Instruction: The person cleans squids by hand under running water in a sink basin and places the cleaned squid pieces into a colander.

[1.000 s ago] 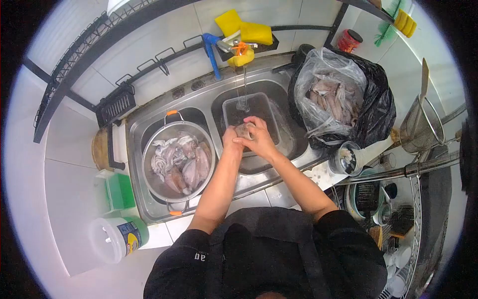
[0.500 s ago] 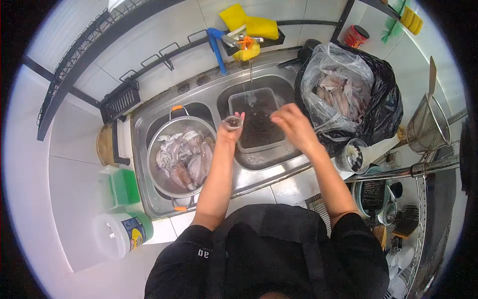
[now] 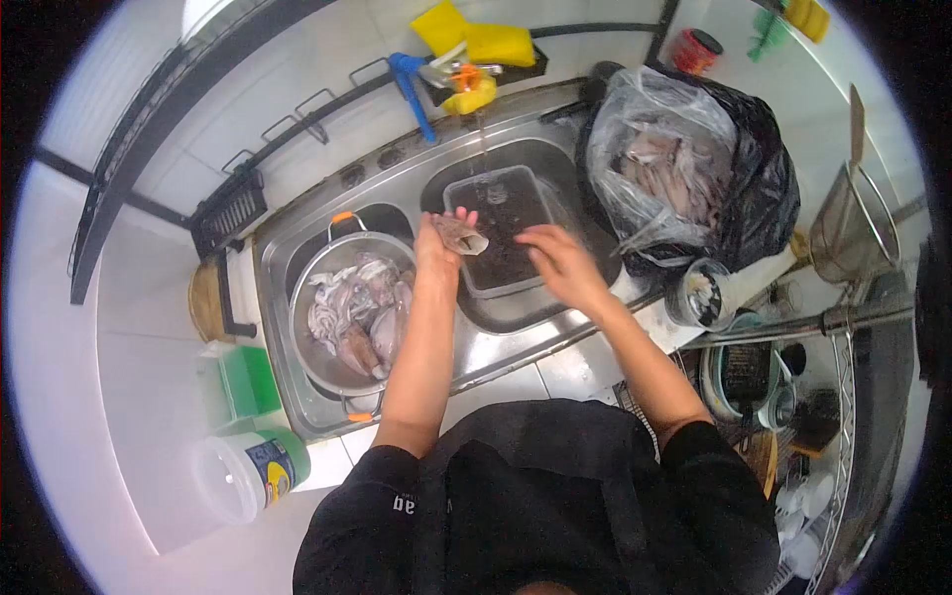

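Observation:
Across the fingers of my left hand (image 3: 433,248) rests a squid tube (image 3: 462,236), its open end facing right. My right hand (image 3: 567,268) is just to the right of it, apart from the squid, with bent fingers spread and nothing visible in them. Below and between both hands, a clear plastic container (image 3: 508,291) of dark water sits in the right sink basin (image 3: 535,315). Water runs into it from the tap (image 3: 471,99). A metal pot (image 3: 299,332) with orange-covered handles holds several pale squid (image 3: 359,309) in the left basin.
A black bag (image 3: 764,178) with a clear liner, full of squid, stands right of the sink. Near it are a plastic cup (image 3: 700,293) with dark and white bits and a wire strainer (image 3: 848,233). A green-and-clear bucket (image 3: 263,471) stands at left.
The squid tube in my left hand has turned so its open end points right instead of toward me. My right hand has moved slightly left and down. The view has shifted a little.

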A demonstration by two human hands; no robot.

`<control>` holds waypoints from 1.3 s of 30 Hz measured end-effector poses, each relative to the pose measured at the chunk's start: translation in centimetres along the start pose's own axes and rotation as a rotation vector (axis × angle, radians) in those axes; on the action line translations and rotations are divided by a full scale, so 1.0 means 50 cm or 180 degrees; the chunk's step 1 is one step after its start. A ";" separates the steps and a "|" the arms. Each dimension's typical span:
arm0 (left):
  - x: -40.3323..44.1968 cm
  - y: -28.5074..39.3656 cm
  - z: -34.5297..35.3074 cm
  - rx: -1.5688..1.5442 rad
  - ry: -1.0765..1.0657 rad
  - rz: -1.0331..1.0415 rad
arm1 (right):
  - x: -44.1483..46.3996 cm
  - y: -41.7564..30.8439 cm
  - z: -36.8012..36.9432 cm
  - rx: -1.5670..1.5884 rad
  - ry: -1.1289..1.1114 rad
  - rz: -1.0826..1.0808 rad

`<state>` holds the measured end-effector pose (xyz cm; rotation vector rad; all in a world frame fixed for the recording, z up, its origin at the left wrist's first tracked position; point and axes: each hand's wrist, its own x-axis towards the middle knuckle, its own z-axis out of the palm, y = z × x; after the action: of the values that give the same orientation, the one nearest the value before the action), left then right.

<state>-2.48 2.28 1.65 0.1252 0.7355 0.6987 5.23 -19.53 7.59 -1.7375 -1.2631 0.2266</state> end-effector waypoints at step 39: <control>-0.061 -0.073 0.148 0.1626 -0.0870 0.0910 | 0.114 -0.045 -0.037 -0.0032 -0.0912 -0.0139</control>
<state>2.74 -1.46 7.67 0.7903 0.6238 0.7327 7.50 -15.87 12.36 -1.7270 -1.5074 0.4573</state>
